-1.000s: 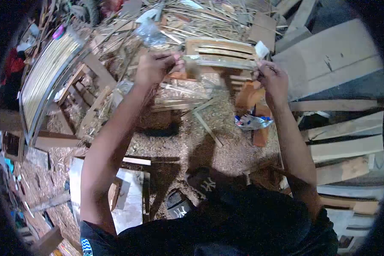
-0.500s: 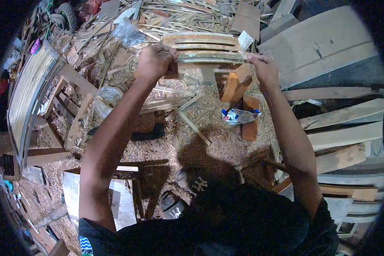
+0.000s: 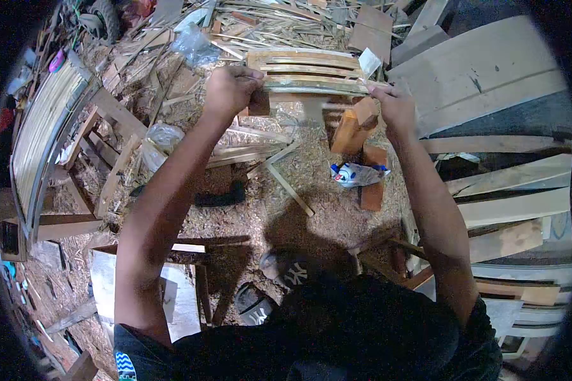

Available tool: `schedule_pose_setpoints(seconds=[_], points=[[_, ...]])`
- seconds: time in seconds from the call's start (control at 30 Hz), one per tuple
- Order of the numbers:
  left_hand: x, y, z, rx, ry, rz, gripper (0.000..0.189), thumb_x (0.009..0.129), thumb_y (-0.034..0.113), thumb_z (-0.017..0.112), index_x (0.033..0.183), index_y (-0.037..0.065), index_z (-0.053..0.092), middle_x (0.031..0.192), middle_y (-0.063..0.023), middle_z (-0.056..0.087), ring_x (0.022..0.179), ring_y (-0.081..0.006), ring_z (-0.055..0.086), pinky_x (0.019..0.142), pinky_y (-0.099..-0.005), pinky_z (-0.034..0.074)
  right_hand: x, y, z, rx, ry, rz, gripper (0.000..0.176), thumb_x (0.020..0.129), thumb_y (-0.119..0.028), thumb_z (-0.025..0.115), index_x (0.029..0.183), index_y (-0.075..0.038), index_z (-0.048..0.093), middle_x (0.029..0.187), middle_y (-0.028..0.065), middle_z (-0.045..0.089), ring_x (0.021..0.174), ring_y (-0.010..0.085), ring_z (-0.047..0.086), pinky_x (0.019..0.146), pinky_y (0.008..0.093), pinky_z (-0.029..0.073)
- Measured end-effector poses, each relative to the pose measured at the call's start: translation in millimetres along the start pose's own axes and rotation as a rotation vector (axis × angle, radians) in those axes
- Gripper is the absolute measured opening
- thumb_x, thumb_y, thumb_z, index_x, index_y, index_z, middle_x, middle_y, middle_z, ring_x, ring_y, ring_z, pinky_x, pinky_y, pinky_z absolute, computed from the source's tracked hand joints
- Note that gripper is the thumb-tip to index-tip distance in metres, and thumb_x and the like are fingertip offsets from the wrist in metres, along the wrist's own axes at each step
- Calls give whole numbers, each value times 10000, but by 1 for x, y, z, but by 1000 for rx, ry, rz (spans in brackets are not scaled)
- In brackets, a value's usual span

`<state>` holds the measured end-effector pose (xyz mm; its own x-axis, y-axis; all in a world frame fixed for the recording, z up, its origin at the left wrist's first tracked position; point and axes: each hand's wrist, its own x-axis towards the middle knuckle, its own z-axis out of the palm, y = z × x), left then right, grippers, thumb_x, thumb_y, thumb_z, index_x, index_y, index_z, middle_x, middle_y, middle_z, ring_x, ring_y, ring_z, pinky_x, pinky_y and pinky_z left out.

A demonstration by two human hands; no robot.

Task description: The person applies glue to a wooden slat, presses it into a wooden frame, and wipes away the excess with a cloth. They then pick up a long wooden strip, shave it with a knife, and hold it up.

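Two hands hold a thin pale wooden strip [image 3: 318, 89] level above the sawdust.

We see the left hand [image 3: 230, 89] with its fingers curled tight round the strip's left end. The right hand [image 3: 394, 106] is closed on the right end, pinching it (its fingertips are partly hidden, so we cannot tell the exact grip). The strip runs between them, just in front of a small slatted wooden panel [image 3: 305, 63] that lies among loose offcuts. A white scrap of paper [image 3: 368, 62] sits at the panel's right corner, just above the right hand. Below that hand an orange-brown wooden block [image 3: 349, 132] stands tilted. Nearer us a white-and-blue plastic packet [image 3: 357, 173] lies on the sawdust-covered ground [image 3: 311, 209]. Far to the left we see a long curved slatted frame [image 3: 41, 133].
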<state>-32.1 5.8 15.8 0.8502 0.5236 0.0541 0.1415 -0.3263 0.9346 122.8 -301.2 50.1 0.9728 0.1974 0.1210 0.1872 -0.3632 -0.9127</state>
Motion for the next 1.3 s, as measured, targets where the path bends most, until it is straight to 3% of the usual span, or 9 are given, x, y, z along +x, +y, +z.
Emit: schedule_pose_setpoints(seconds=[0.33,0.43,0.5,0.53,0.97,1.07,1.1,1.2,1.3], points=[[-14,21,-6,121,9,111,236,817,237,792,975,63,771,819,-98,740,664,-124,679,676,-294,552,-4,-3,-2,49,13,-3,188,800,-147,761,895,16,760,820,66,724,757,149,644,692,287,503],[-33,37,-29,-156,-139,66,252,862,198,764,1050,30,743,851,-88,737,703,-115,680,649,-265,548,-15,-29,8,14,9,-48,193,804,-163,770,904,2,762,826,67,722,769,142,641,711,280,496],[-38,29,-51,-222,-194,62,259,889,142,737,1089,-20,709,838,-77,725,718,-110,669,633,-231,537,-24,-54,22,126,-10,105,222,804,-180,781,933,0,759,828,67,717,768,132,634,723,267,485],[-53,40,-67,-309,-174,-75,253,877,132,747,1067,-31,711,827,-81,716,700,-108,647,632,-236,531,-28,-66,28,8,-22,82,239,807,-182,783,947,10,752,832,65,713,753,124,620,720,264,476],[-188,-2,-246,185,315,17,248,938,196,682,978,-48,707,787,-68,693,670,-120,648,634,-264,502,-102,-130,158,268,-597,-148,148,884,-136,740,913,-3,683,806,65,718,678,70,627,583,208,465],[-225,8,-268,317,394,-63,278,926,225,696,981,-48,702,774,-88,691,674,-128,655,650,-285,495,-127,-132,178,163,-715,-118,168,893,-147,730,936,14,700,788,77,728,614,74,606,560,209,470],[-235,2,-277,139,401,-146,290,923,227,701,962,-60,704,756,-91,679,660,-124,648,636,-278,483,-133,-130,185,180,-746,-128,168,893,-147,730,936,14,700,788,77,728,614,74,606,560,209,470],[-269,-4,-297,181,482,-148,279,914,236,713,904,-42,728,736,-73,648,689,-101,623,606,-266,462,-149,-125,200,175,-858,-173,224,929,-133,680,1065,43,703,817,62,737,610,69,589,554,221,475],[-302,7,-309,341,534,-130,297,924,239,702,901,-56,722,713,-65,618,665,-101,609,587,-266,452,-166,-113,220,264,-919,-194,221,955,-171,652,1018,29,723,825,69,741,591,77,574,535,240,472]])
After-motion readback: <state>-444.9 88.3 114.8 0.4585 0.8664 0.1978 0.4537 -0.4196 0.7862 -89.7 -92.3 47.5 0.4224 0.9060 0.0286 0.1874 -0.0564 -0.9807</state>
